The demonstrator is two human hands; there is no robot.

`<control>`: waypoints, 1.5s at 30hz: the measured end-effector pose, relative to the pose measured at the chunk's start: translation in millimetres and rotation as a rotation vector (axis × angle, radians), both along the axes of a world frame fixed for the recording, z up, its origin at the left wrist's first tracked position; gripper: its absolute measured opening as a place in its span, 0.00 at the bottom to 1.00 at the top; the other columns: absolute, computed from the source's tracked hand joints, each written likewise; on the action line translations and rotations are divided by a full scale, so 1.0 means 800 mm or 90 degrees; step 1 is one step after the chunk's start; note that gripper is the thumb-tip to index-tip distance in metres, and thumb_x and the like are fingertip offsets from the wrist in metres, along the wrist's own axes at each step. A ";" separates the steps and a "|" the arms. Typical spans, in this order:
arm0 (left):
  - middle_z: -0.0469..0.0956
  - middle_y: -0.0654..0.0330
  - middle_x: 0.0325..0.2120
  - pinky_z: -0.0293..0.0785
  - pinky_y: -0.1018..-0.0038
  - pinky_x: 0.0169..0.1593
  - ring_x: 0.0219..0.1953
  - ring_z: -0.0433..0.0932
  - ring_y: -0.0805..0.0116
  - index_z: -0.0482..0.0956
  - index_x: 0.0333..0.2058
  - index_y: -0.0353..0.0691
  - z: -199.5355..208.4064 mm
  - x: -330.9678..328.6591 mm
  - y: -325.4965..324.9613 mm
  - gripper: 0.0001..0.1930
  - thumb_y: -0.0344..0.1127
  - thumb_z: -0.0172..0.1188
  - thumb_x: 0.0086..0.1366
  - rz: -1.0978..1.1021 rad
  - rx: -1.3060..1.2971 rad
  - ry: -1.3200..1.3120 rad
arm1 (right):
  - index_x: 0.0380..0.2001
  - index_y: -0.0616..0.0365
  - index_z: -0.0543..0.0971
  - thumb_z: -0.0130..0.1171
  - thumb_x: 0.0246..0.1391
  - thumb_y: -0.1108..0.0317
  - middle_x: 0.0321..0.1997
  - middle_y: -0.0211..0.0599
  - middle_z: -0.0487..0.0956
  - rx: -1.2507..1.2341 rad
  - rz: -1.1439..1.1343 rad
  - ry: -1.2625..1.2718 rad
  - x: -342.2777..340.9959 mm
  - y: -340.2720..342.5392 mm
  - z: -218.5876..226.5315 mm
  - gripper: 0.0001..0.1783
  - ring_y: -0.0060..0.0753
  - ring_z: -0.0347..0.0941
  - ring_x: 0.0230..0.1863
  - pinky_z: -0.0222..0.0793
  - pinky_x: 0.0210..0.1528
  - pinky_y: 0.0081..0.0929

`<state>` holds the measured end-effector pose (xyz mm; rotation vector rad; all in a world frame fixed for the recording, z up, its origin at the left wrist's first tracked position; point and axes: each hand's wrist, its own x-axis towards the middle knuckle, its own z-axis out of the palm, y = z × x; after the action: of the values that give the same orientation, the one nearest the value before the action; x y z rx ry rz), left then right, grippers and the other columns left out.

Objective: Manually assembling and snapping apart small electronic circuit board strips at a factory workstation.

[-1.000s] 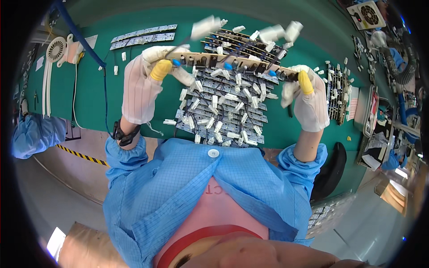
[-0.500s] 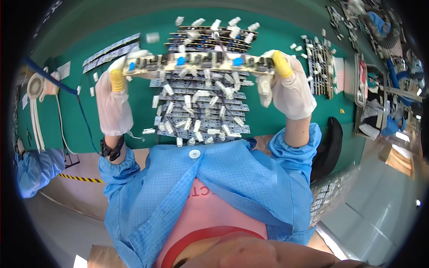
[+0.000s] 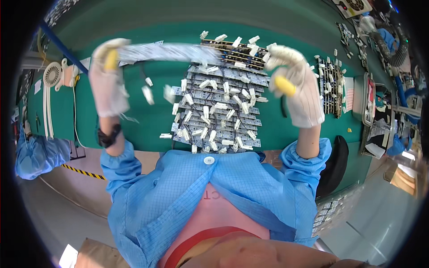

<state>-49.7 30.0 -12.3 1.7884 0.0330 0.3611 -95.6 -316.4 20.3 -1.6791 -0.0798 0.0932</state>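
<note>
While the left hand (image 3: 107, 80) grips a blurred strip (image 3: 165, 52) by its end, the right hand (image 3: 295, 82), loosely curled and empty, is near dark boards (image 3: 248, 58) between them.

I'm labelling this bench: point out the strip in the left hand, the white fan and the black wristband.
Strip (image 3: 167, 52), head view: middle of its length
White fan (image 3: 52, 74), head view: its round grille
Black wristband (image 3: 108, 137), head view: its outer face

one held strip (image 3: 165, 52) and two fans (image 3: 52, 73) (image 3: 355, 5) show.
</note>
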 end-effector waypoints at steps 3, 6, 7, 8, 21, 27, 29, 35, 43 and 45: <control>0.77 0.61 0.39 0.67 0.82 0.33 0.30 0.74 0.77 0.75 0.45 0.37 -0.026 0.050 0.113 0.15 0.24 0.44 0.61 0.040 0.109 -0.060 | 0.47 0.55 0.76 0.57 0.53 0.70 0.40 0.29 0.77 -0.192 -0.138 -0.066 0.045 -0.032 -0.015 0.16 0.18 0.73 0.32 0.69 0.31 0.15; 0.77 0.65 0.32 0.68 0.82 0.33 0.29 0.73 0.78 0.77 0.43 0.39 -0.109 0.110 0.197 0.12 0.28 0.48 0.63 0.006 0.266 0.071 | 0.41 0.52 0.80 0.60 0.51 0.69 0.44 0.33 0.79 -0.490 -0.158 -0.160 0.096 -0.072 -0.080 0.12 0.30 0.77 0.38 0.72 0.38 0.24; 0.76 0.67 0.30 0.68 0.82 0.33 0.26 0.71 0.78 0.78 0.42 0.38 -0.121 0.115 0.203 0.11 0.30 0.50 0.64 0.000 0.370 0.045 | 0.39 0.51 0.80 0.61 0.50 0.69 0.46 0.34 0.79 -0.604 -0.139 -0.202 0.104 -0.076 -0.093 0.11 0.37 0.78 0.41 0.73 0.41 0.28; 0.78 0.65 0.31 0.70 0.80 0.40 0.33 0.76 0.75 0.78 0.43 0.42 -0.120 0.115 0.197 0.11 0.30 0.53 0.63 0.028 0.512 0.145 | 0.38 0.49 0.80 0.62 0.48 0.70 0.47 0.38 0.78 -0.661 -0.074 -0.285 0.110 -0.079 -0.110 0.12 0.47 0.75 0.45 0.71 0.46 0.34; 0.76 0.61 0.40 0.69 0.78 0.41 0.38 0.74 0.72 0.80 0.44 0.42 -0.021 0.011 0.024 0.12 0.26 0.54 0.63 -0.016 0.235 -0.112 | 0.35 0.57 0.79 0.59 0.47 0.80 0.37 0.40 0.79 -0.422 -0.069 -0.346 0.100 -0.055 -0.098 0.10 0.37 0.77 0.41 0.74 0.40 0.27; 0.78 0.58 0.41 0.71 0.75 0.46 0.43 0.76 0.69 0.78 0.43 0.39 -0.023 -0.015 -0.007 0.10 0.29 0.56 0.64 -0.155 0.153 -0.093 | 0.39 0.63 0.81 0.54 0.54 0.82 0.39 0.37 0.81 -0.251 -0.333 -0.453 0.077 -0.050 -0.076 0.11 0.25 0.77 0.38 0.77 0.45 0.23; 0.79 0.58 0.40 0.72 0.74 0.47 0.43 0.77 0.68 0.76 0.44 0.38 -0.013 -0.026 -0.016 0.10 0.33 0.53 0.66 -0.186 0.182 -0.094 | 0.40 0.65 0.80 0.53 0.55 0.81 0.39 0.36 0.81 -0.196 -0.380 -0.410 0.067 -0.044 -0.058 0.10 0.23 0.77 0.39 0.76 0.43 0.21; 0.79 0.49 0.34 0.71 0.67 0.49 0.40 0.78 0.59 0.53 0.61 0.26 0.011 -0.059 -0.059 0.46 0.65 0.48 0.61 -0.556 -0.522 0.173 | 0.35 0.66 0.78 0.55 0.46 0.86 0.35 0.43 0.80 -0.505 -0.259 -0.598 0.001 -0.002 -0.004 0.12 0.32 0.79 0.35 0.75 0.40 0.24; 0.80 0.60 0.32 0.71 0.83 0.41 0.36 0.78 0.79 0.73 0.47 0.32 0.018 -0.069 -0.069 0.25 0.51 0.53 0.66 -0.397 -0.260 0.151 | 0.59 0.67 0.63 0.61 0.52 0.48 0.45 0.39 0.75 -0.050 -0.065 -0.399 -0.011 0.018 -0.019 0.40 0.36 0.75 0.42 0.71 0.47 0.31; 0.80 0.59 0.33 0.70 0.85 0.41 0.34 0.78 0.79 0.72 0.49 0.32 0.017 -0.072 -0.072 0.25 0.50 0.54 0.66 -0.375 -0.264 0.133 | 0.56 0.66 0.66 0.57 0.56 0.48 0.37 0.35 0.76 0.007 -0.008 -0.100 -0.024 0.014 -0.008 0.35 0.24 0.73 0.31 0.67 0.34 0.18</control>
<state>-107.7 -27.3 1.6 1.3388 -0.2504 -0.2427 -114.8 -305.5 13.6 -1.6745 -0.1875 -0.0482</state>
